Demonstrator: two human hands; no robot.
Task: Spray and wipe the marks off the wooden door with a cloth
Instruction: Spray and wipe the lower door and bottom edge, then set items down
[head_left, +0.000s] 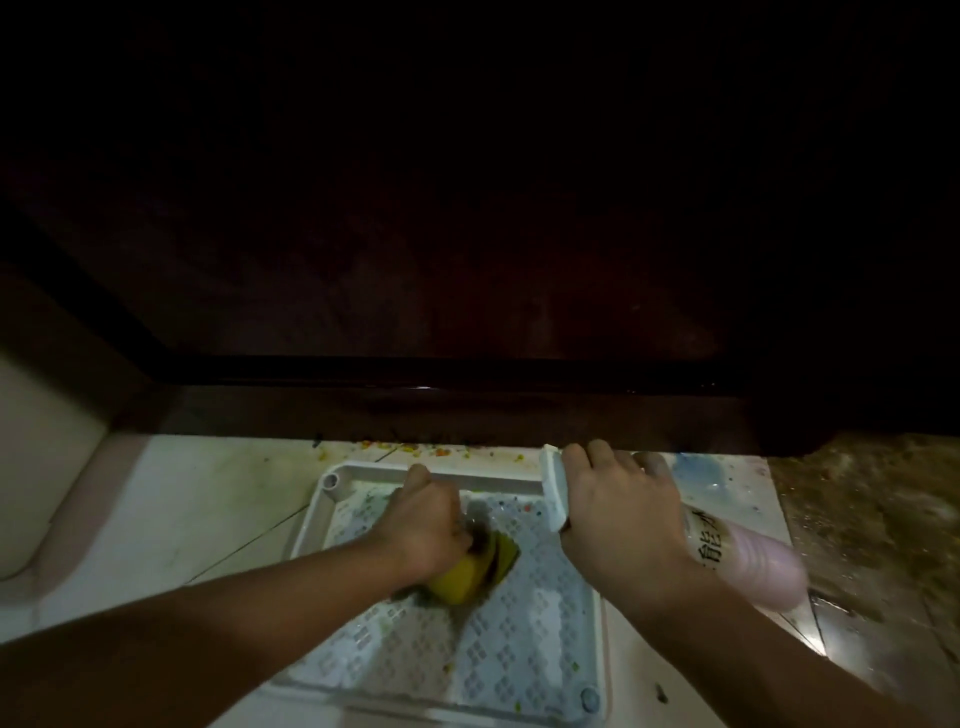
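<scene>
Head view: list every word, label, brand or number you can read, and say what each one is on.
"能": dark printed character on the spray bottle gripped in the right hand.
Other characters on that label: cut off or blurred, unreadable.
Door, white tray, yellow cloth in the left hand: no text visible.

The door (467, 234) is dark reddish-brown wood. The cloth (470, 569) is yellow with dark stains, the tray (519, 639) white with a lattice pattern, the bottle (748, 556) pale pink.

One door (467, 260); one tray (519, 623); one yellow cloth (467, 571); one spray bottle (748, 561); two hands: left (423, 525), right (618, 509).
</scene>
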